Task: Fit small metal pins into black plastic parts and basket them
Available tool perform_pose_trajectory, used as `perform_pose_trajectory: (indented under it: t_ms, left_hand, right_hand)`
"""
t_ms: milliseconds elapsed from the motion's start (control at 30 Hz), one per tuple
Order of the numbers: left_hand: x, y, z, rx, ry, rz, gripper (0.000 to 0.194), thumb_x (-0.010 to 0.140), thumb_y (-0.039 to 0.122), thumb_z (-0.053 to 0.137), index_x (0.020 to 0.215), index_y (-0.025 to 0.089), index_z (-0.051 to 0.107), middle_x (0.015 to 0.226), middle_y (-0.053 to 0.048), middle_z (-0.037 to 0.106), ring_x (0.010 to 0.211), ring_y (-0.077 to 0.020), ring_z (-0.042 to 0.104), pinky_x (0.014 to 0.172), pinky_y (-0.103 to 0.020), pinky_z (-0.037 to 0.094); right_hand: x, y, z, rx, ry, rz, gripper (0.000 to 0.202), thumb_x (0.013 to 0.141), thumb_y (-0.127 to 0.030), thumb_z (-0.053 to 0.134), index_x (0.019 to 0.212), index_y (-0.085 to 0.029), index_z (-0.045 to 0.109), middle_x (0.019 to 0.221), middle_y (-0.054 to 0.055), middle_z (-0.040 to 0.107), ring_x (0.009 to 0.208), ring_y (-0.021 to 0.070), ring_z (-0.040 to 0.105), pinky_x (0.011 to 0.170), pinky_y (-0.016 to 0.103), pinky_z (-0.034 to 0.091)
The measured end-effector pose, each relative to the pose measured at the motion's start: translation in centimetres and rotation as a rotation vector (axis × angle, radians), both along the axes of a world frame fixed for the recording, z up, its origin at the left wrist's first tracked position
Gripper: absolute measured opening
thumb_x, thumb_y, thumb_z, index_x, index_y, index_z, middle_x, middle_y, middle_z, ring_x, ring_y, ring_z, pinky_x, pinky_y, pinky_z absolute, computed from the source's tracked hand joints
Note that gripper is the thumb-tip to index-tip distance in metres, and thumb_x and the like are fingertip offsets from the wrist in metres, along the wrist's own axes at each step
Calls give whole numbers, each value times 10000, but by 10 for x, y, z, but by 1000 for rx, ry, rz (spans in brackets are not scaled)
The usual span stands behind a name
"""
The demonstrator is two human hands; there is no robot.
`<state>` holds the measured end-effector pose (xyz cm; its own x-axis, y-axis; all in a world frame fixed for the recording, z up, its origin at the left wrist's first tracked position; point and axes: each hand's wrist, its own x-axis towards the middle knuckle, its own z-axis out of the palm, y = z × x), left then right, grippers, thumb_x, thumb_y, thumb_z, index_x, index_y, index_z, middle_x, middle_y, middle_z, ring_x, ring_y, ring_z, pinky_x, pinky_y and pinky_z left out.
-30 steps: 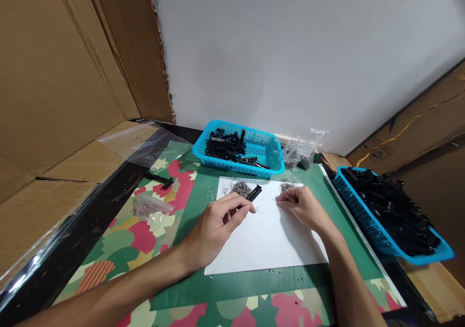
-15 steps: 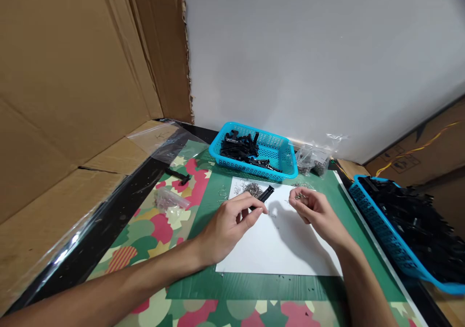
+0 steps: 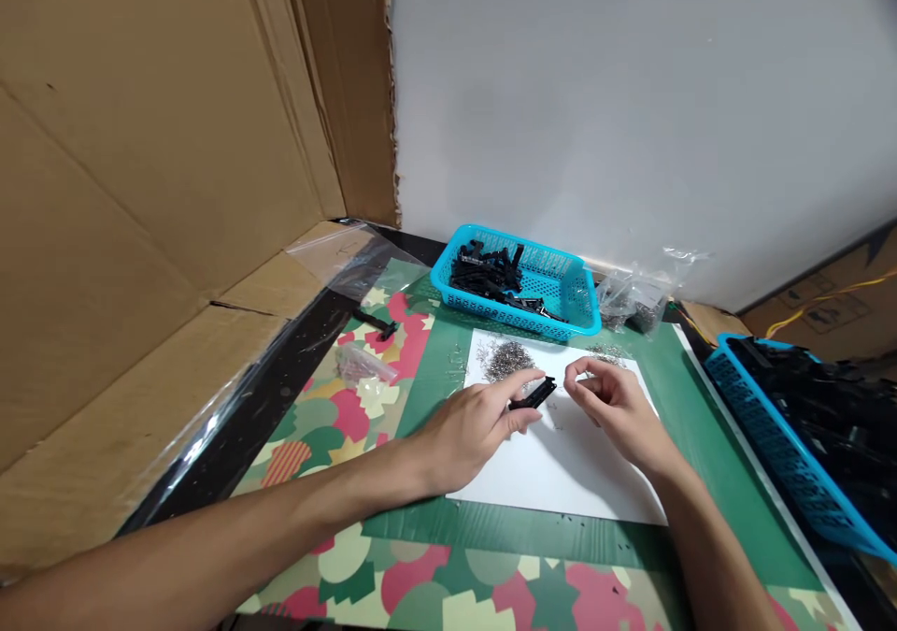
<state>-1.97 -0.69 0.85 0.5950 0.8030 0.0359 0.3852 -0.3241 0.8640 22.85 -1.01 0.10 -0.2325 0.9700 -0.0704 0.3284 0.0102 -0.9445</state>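
A short black plastic part (image 3: 536, 395) is gripped between the thumb and fingers of my left hand (image 3: 483, 425), above the white sheet (image 3: 561, 472). Just to its right is my right hand (image 3: 617, 411), its thumb and forefinger pinched together; whatever sits between those fingertips is too small to make out. A heap of small metal pieces (image 3: 509, 361) lies on the sheet behind my left hand. Behind my right hand is a smaller scatter of metal pieces (image 3: 606, 354).
A blue basket (image 3: 515, 321) with black parts stands at the back, beside clear bags (image 3: 634, 304). Another blue basket (image 3: 777, 458), heaped with black parts, is at the right. A loose black part (image 3: 377, 322) and a small plastic bag (image 3: 364, 365) lie left.
The view has shifted left, so the table things appear further right. My left hand has turned the black part, which now points toward my right fingertips, and the hands are closer together.
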Motion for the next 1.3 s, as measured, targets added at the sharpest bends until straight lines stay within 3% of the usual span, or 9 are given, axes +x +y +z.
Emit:
perform_pose_trajectory:
  t_ms: [133,433,667,867,1100,1300]
  left_hand:
    - [2,3,-5,17,-11,-41,381,1074,329,531,1384,198,708,1065,-80,821,919,-235,751,864,-364,558]
    - [3,2,-7,95,26,-72,333,1096,334,506,1110,210,815,829,-27,785,854,-210,719,791,-323,511]
    - [4,1,-10,148,36,-89,367,1105,406,519,1110,207,828,810,-30,790,802,-202,701,755,-327,508]
    - [4,1,-18,142,18,-104,390,1087,454,575,1289,195,787,813,-44,797,808,-202,703,830,-346,524]
    - [4,-1,-10,187,49,-105,304,1047,413,660,1210,220,830,833,-43,755,737,-177,681,689,-282,475]
    - [3,-4,-9,182,45,-112,264,1031,393,692,1188,240,838,885,-38,770,784,-180,700,710,-282,484]
  right_hand:
    - [-4,2,-3,39,-47,-55,371,981,-547,631,872,-192,609,596,-78,304,551,107,224,514,278,161]
    - [-11,4,-3,29,-225,-61,234,865,-382,650,748,-179,655,576,-72,322,563,116,281,527,281,201]
    - [-17,1,-4,90,-318,-115,170,805,-304,633,686,-187,662,546,-65,337,551,118,290,531,293,202]
    - [-20,-3,-5,199,-431,-165,190,786,-330,650,654,-193,651,504,-59,362,511,114,303,518,295,207]
    - [-22,-6,-4,258,-466,-202,243,784,-408,656,680,-194,709,474,-51,383,482,121,313,502,296,230]
    - [-17,-9,-9,298,-467,-176,259,800,-422,664,692,-195,728,469,-39,417,472,126,340,492,293,244]
